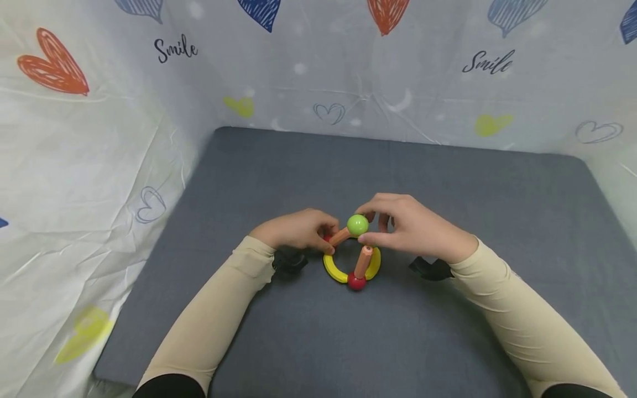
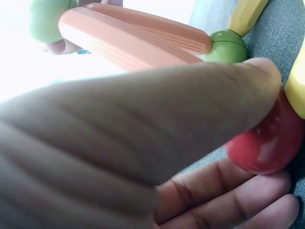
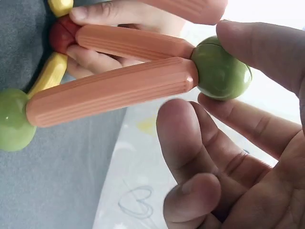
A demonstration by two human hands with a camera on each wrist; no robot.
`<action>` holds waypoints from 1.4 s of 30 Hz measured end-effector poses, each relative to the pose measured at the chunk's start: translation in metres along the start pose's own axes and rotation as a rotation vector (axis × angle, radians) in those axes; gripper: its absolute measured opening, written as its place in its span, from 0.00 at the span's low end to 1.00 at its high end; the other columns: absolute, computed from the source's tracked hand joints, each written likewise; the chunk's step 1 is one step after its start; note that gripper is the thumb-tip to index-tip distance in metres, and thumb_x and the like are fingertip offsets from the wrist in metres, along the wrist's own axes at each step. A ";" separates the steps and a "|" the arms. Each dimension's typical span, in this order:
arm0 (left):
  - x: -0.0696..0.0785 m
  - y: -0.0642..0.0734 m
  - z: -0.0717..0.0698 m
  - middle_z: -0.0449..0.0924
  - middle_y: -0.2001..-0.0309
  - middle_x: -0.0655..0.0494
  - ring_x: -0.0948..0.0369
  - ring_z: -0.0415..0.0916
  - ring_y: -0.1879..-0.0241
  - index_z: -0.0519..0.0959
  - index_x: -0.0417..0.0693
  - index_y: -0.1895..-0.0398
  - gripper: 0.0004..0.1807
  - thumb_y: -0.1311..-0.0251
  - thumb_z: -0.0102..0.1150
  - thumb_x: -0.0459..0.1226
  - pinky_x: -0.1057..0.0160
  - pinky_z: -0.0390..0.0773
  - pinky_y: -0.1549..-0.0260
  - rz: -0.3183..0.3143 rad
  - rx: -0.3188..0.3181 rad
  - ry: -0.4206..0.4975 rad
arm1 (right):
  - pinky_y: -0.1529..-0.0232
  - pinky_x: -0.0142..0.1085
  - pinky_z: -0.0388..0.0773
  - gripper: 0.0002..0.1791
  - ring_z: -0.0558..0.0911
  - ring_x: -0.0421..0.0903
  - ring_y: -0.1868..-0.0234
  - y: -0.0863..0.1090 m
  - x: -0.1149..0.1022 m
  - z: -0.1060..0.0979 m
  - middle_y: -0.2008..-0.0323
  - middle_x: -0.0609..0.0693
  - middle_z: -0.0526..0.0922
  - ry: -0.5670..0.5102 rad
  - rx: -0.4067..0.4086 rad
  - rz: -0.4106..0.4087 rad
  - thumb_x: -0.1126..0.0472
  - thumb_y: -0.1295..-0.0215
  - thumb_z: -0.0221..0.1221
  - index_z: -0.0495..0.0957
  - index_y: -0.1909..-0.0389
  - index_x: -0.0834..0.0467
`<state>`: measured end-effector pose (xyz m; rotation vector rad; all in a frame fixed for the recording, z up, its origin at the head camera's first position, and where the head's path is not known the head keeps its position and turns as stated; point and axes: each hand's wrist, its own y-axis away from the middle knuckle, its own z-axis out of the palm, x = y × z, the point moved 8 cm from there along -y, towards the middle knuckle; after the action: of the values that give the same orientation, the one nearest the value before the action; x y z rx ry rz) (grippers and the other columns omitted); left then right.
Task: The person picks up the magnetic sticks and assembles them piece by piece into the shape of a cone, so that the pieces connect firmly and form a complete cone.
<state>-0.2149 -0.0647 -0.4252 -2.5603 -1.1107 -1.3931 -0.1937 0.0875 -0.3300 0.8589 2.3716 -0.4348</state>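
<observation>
My left hand [image 1: 303,228] pinches a red ball [image 2: 267,143] low on a toy frame, thumb on one side and fingers on the other. My right hand [image 1: 410,224] holds the glossy green ball [image 1: 357,225] at the top between thumb and fingertip, its other fingers curled below. Two ridged orange sticks [image 3: 114,90] slope up and meet this ball. A third orange stick [image 1: 363,262] stands on the near red ball [image 1: 356,281], its upper end bare and apart from the top ball. Curved yellow pieces [image 1: 334,270] link the lower balls in a ring on the table.
The frame stands on a grey cloth-covered table [image 1: 278,342]. White sheeting [image 1: 418,77] printed with hearts and words hangs behind and at the left. Each wrist carries a black camera mount, with the right mount [image 1: 431,268] close above the table.
</observation>
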 end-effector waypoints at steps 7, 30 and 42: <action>0.004 -0.004 0.003 0.80 0.69 0.60 0.61 0.74 0.69 0.80 0.54 0.66 0.09 0.37 0.75 0.37 0.63 0.75 0.67 0.012 -0.005 0.007 | 0.70 0.35 0.76 0.15 0.77 0.38 0.70 0.033 0.010 0.001 0.61 0.41 0.82 -0.060 0.142 0.175 0.51 0.35 0.74 0.85 0.52 0.50; 0.008 -0.010 0.007 0.82 0.58 0.57 0.61 0.78 0.57 0.88 0.53 0.61 0.04 0.36 0.73 0.37 0.60 0.80 0.54 0.068 0.005 -0.103 | 0.77 0.31 0.70 0.08 0.73 0.38 0.79 0.038 0.019 0.060 0.73 0.40 0.87 -0.263 0.142 0.185 0.50 0.27 0.66 0.89 0.68 0.41; 0.000 0.015 -0.010 0.80 0.38 0.54 0.57 0.79 0.40 0.75 0.50 0.28 0.32 0.35 0.73 0.42 0.53 0.79 0.40 -0.083 0.071 -0.160 | 0.73 0.33 0.75 0.13 0.75 0.34 0.77 0.045 0.013 0.027 0.74 0.35 0.80 0.028 0.047 0.198 0.50 0.34 0.73 0.88 0.56 0.53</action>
<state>-0.2129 -0.0795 -0.4145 -2.6420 -1.2787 -1.1571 -0.1609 0.1139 -0.3638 1.1164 2.2807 -0.4015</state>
